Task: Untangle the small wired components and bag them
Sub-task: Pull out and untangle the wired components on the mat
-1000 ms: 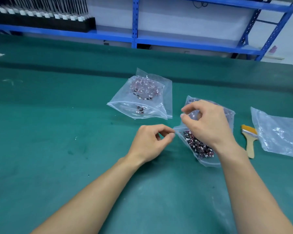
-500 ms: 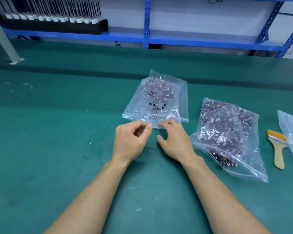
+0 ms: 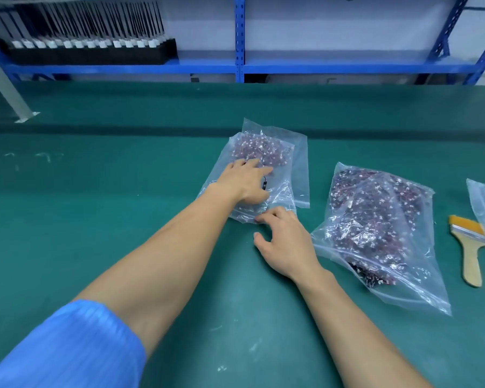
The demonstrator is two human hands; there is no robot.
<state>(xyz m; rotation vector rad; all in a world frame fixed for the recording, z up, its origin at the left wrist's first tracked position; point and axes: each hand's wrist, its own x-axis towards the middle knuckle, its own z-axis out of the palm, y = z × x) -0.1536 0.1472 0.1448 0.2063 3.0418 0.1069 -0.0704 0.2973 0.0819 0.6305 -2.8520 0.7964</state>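
Wired components (image 3: 259, 152) fill small bag (image 3: 300, 169) under left hand (image 3: 244, 182), and large bag (image 3: 420, 281).

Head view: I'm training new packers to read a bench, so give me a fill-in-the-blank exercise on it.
1. The brush lies to the ____ of the fuller bag.
2. The left hand and the right hand both touch the smaller bag, which lies to the fuller bag's ____.
3. The sleeve on the left arm is ____.
Missing words: right; left; blue.
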